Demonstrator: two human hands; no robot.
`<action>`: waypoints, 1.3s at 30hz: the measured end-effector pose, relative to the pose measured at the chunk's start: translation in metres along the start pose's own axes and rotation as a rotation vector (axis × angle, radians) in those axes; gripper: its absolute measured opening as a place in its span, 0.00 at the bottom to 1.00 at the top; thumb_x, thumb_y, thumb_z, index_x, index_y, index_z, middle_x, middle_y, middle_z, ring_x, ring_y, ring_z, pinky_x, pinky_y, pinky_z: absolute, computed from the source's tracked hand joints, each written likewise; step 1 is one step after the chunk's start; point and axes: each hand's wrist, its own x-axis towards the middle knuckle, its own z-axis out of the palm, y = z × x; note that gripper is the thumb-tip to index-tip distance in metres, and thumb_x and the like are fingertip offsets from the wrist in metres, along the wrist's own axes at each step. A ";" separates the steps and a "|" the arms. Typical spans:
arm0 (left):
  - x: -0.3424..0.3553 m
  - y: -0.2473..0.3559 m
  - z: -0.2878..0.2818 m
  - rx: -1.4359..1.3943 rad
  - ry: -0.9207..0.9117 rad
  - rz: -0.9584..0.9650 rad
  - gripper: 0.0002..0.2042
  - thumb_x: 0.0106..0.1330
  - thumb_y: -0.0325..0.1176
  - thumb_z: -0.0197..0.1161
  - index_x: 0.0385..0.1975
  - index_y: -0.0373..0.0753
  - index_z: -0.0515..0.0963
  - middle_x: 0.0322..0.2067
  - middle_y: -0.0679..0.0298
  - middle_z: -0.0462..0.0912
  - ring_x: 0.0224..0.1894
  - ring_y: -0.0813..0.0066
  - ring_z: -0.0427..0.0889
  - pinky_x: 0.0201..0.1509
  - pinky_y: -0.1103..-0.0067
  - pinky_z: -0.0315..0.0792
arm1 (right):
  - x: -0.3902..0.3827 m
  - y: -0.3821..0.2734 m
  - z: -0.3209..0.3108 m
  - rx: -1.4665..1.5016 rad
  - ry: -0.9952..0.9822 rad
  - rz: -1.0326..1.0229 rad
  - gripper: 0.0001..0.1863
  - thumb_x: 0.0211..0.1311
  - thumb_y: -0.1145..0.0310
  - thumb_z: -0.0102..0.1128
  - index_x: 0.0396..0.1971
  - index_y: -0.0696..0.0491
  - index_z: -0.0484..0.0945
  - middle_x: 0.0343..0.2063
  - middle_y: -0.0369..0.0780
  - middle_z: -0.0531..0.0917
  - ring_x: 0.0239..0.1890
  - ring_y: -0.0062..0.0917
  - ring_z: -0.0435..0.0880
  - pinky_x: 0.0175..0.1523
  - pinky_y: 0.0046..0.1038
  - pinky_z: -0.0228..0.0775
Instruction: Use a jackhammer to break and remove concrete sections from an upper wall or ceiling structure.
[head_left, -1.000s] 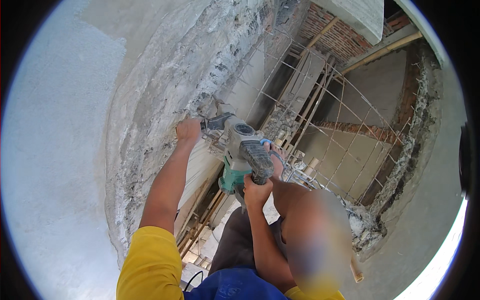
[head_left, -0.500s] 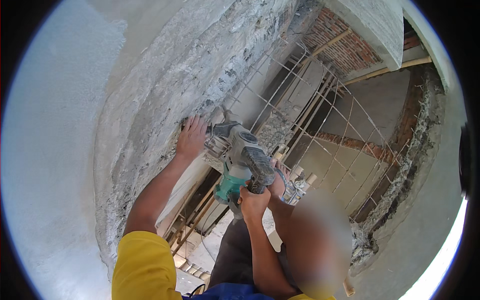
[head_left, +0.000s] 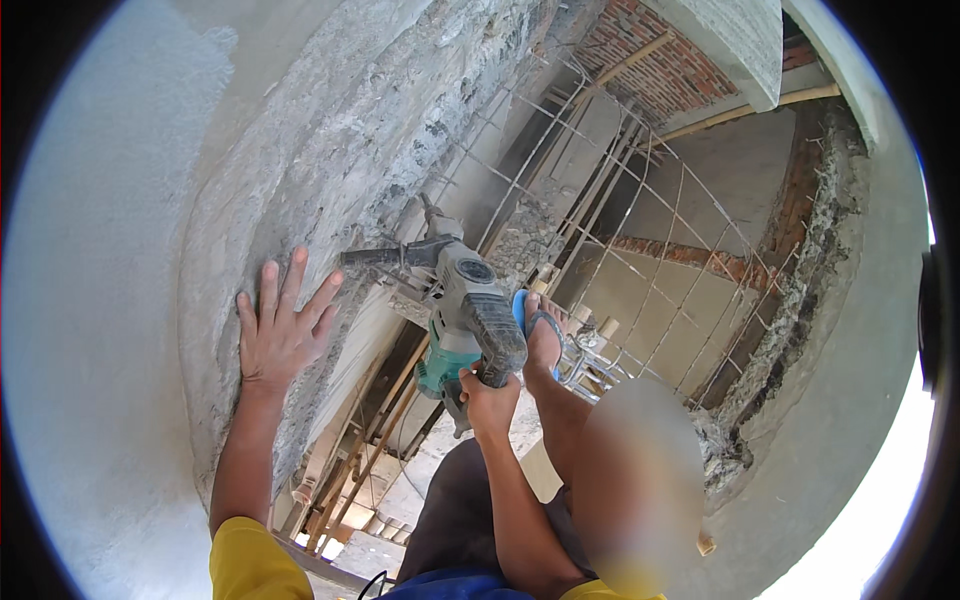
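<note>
My left hand (head_left: 280, 340) is spread, palm toward the rough chipped concrete wall (head_left: 340, 130), and appears to rest on it. It holds nothing. My right hand (head_left: 490, 400) wraps around the dark rear handle of a dusty grey and teal rotary hammer (head_left: 468, 290). The hammer's nose points up and away to the left, at the broken lower edge of the concrete; dust and shadow hide the bit's tip. A black side handle (head_left: 385, 256) sticks out left from its front, with no hand on it.
A grid of bare steel rebar (head_left: 650, 200) spans the opening on the right. My foot in a blue flip-flop (head_left: 543, 340) is beside the hammer. Bamboo poles (head_left: 375, 440) stand below. Exposed brickwork (head_left: 655, 60) is at the top, and broken concrete (head_left: 820, 290) edges the right.
My left hand has moved left, away from the side handle, and now lies spread on the wall. The right hand still holds the hammer; the view has shifted slightly.
</note>
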 end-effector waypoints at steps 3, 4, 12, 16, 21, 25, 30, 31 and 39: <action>0.014 0.001 -0.013 -0.056 -0.113 -0.041 0.34 0.57 0.50 0.61 0.65 0.65 0.57 0.69 0.66 0.51 0.71 0.57 0.46 0.64 0.50 0.53 | -0.022 -0.001 -0.009 0.029 -0.077 0.040 0.10 0.46 0.78 0.65 0.29 0.57 0.73 0.17 0.34 0.75 0.14 0.15 0.71 0.19 0.20 0.59; 0.018 -0.002 -0.020 -0.063 -0.184 -0.044 0.35 0.57 0.50 0.60 0.66 0.65 0.55 0.70 0.67 0.49 0.71 0.58 0.46 0.65 0.53 0.53 | -0.033 -0.004 -0.011 0.039 -0.094 0.030 0.10 0.46 0.78 0.65 0.29 0.57 0.73 0.17 0.34 0.75 0.14 0.15 0.71 0.19 0.20 0.59; -0.004 -0.017 -0.117 -0.448 -0.205 -0.055 0.32 0.56 0.38 0.65 0.63 0.57 0.63 0.70 0.66 0.48 0.72 0.58 0.45 0.70 0.58 0.48 | -0.104 0.023 -0.071 -0.130 -0.235 -0.160 0.09 0.44 0.80 0.62 0.27 0.58 0.72 0.16 0.38 0.75 0.13 0.20 0.72 0.20 0.23 0.61; -0.048 -0.041 -0.276 -0.346 0.420 -0.243 0.23 0.56 0.34 0.66 0.54 0.47 0.72 0.66 0.55 0.59 0.69 0.50 0.54 0.69 0.53 0.45 | -0.105 0.019 -0.112 -0.435 -0.145 -0.269 0.13 0.43 0.72 0.64 0.31 0.60 0.76 0.21 0.43 0.79 0.23 0.30 0.78 0.31 0.30 0.67; -0.151 -0.126 -0.391 0.168 0.811 -0.558 0.22 0.61 0.43 0.63 0.55 0.49 0.73 0.66 0.57 0.59 0.69 0.52 0.52 0.69 0.51 0.43 | -0.098 0.030 -0.146 -0.587 0.005 -0.516 0.06 0.43 0.76 0.60 0.23 0.57 0.73 0.14 0.39 0.74 0.13 0.25 0.73 0.20 0.30 0.62; -0.218 -0.169 -0.419 0.464 0.818 -0.776 0.24 0.63 0.53 0.58 0.57 0.51 0.72 0.66 0.56 0.58 0.69 0.51 0.53 0.67 0.48 0.44 | -0.114 0.018 -0.148 -0.345 -0.194 -0.234 0.06 0.41 0.79 0.59 0.21 0.57 0.70 0.13 0.37 0.71 0.11 0.25 0.70 0.17 0.32 0.59; -0.231 -0.203 -0.393 0.409 0.790 -0.900 0.28 0.64 0.63 0.47 0.60 0.58 0.69 0.69 0.58 0.49 0.72 0.53 0.38 0.69 0.50 0.30 | -0.085 0.063 -0.157 -0.456 -0.066 -0.361 0.07 0.41 0.78 0.59 0.22 0.58 0.71 0.13 0.37 0.72 0.11 0.25 0.69 0.18 0.31 0.58; -0.228 -0.204 -0.391 0.463 0.797 -0.906 0.29 0.64 0.65 0.45 0.61 0.59 0.68 0.70 0.58 0.46 0.72 0.54 0.34 0.69 0.51 0.26 | -0.084 0.067 -0.153 -0.457 -0.076 -0.369 0.07 0.41 0.78 0.59 0.22 0.58 0.71 0.13 0.37 0.72 0.11 0.25 0.69 0.18 0.31 0.58; -0.240 -0.215 -0.369 0.576 0.652 -1.047 0.32 0.62 0.68 0.42 0.64 0.61 0.63 0.71 0.57 0.41 0.72 0.54 0.27 0.68 0.54 0.16 | -0.115 0.058 -0.128 -0.521 -0.044 -0.385 0.08 0.41 0.77 0.59 0.23 0.62 0.71 0.13 0.39 0.72 0.12 0.28 0.72 0.18 0.35 0.60</action>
